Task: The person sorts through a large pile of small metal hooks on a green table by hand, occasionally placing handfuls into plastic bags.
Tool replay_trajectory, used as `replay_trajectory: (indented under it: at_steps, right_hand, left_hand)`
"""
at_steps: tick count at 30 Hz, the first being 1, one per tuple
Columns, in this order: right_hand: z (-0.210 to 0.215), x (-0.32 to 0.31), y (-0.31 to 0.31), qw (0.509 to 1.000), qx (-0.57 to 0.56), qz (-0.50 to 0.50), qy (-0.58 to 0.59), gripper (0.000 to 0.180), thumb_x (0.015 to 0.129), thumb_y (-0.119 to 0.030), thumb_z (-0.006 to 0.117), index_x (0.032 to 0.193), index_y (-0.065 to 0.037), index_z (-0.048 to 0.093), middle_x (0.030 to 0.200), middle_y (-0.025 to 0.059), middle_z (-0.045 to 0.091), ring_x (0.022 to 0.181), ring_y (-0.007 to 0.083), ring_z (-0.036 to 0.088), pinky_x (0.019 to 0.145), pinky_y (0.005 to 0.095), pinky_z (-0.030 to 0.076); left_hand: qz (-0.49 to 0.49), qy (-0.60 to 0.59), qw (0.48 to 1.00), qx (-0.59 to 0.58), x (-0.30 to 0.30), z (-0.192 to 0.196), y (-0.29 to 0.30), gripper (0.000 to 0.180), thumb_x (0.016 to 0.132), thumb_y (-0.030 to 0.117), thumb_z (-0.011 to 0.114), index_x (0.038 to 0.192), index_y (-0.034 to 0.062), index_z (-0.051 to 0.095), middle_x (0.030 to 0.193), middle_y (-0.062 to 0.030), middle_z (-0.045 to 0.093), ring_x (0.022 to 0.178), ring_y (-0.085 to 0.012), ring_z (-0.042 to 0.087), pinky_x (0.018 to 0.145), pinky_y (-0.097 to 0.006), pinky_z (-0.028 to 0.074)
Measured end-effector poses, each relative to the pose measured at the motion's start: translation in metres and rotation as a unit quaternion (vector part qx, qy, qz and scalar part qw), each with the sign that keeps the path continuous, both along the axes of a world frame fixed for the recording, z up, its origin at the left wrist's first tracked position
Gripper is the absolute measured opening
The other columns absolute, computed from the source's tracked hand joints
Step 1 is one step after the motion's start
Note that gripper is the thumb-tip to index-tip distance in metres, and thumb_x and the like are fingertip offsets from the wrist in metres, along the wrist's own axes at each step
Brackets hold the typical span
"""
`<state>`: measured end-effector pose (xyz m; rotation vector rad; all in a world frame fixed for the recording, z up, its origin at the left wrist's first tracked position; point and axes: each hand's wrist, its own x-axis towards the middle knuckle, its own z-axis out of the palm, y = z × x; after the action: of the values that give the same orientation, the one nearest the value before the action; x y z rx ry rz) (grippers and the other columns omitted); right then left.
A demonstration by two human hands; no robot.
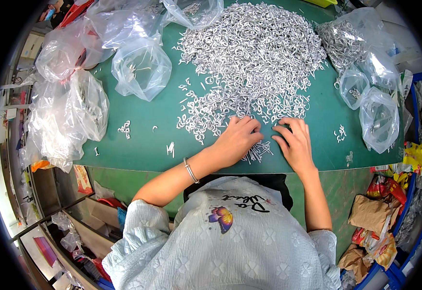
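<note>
A large heap of small silvery metal hooks and rings (pixel 254 43) covers the far middle of the green table, thinning toward me. At its near edge my left hand (pixel 239 140) is closed, fingers curled down among the loose pieces; whatever is between the fingertips is hidden. Just right of it, my right hand (pixel 294 145) rests on the table with thumb and fingers apart and nothing visible in it. Between and below the hands lies a small bunch of straight metal pins (pixel 258 152). A silver bangle (pixel 190 170) circles my left wrist.
Clear plastic bags (pixel 141 67) stand at the left, more bags (pixel 379 118) at the right, some holding metal pieces. Small separate groups of parts (pixel 125 129) dot the green tabletop (pixel 143 152). Open drawers (pixel 95 212) are lower left; paper bags and packets (pixel 375 212) sit lower right.
</note>
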<state>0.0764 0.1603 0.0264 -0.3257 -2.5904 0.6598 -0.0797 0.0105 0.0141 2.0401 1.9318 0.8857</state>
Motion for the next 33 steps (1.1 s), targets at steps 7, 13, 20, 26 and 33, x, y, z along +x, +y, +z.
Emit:
replay_trajectory:
  at_steps: [7,13,20,26,33]
  right_hand:
    - [0.008,0.002,0.007,1.000,-0.013,-0.023,0.005,0.020,0.072,-0.006,0.074,0.091,-0.005,0.067,0.099,0.0068,0.060,0.093,0.0262,0.055,0.076,0.0378,0.042]
    - [0.006,0.009,-0.030,0.995,-0.046,0.065,-0.056,0.022,0.074,-0.009,0.073,0.094,-0.004,0.066,0.097,0.0054,0.056,0.089,0.0253,0.053,0.074,0.0369,0.043]
    - [0.005,0.002,-0.021,0.994,-0.089,0.065,-0.021,0.019,0.075,-0.008,0.073,0.092,-0.003,0.067,0.100,0.0066,0.058,0.091,0.0263,0.054,0.077,0.0371,0.044]
    - [0.003,-0.040,-0.004,0.999,0.036,0.020,-0.017,0.033,0.075,-0.011,0.073,0.107,-0.006,0.063,0.112,0.0066,0.056,0.104,0.0281,0.052,0.091,0.0442,0.037]
    - [0.003,-0.037,0.019,0.998,0.024,-0.049,-0.008,0.017,0.075,-0.006,0.071,0.091,-0.006,0.066,0.099,0.0064,0.059,0.096,0.0261,0.053,0.084,0.0391,0.039]
  left_hand:
    - [0.029,-0.019,0.999,-0.002,0.000,0.000,-0.001,0.010,0.081,0.009,0.063,0.091,0.0063,0.060,0.095,-0.0066,0.051,0.091,-0.0236,0.049,0.077,-0.037,0.033]
    - [0.044,-0.010,0.999,0.002,-0.002,-0.001,-0.001,0.014,0.080,0.009,0.065,0.093,0.0066,0.060,0.095,-0.0070,0.051,0.091,-0.0243,0.050,0.077,-0.038,0.033]
    - [0.176,0.005,0.983,0.049,-0.011,0.005,0.003,0.027,0.078,0.007,0.070,0.103,0.0074,0.062,0.103,-0.0071,0.056,0.096,-0.0253,0.052,0.078,-0.038,0.035]
    - [0.179,0.077,0.980,0.042,-0.018,0.004,0.000,0.027,0.078,0.010,0.071,0.104,0.0107,0.065,0.112,-0.0074,0.055,0.104,-0.0267,0.051,0.082,-0.040,0.035]
    - [0.254,0.072,0.963,0.045,-0.037,-0.001,-0.006,0.026,0.078,0.009,0.070,0.104,0.0109,0.066,0.113,-0.0066,0.054,0.105,-0.0259,0.050,0.083,-0.041,0.034]
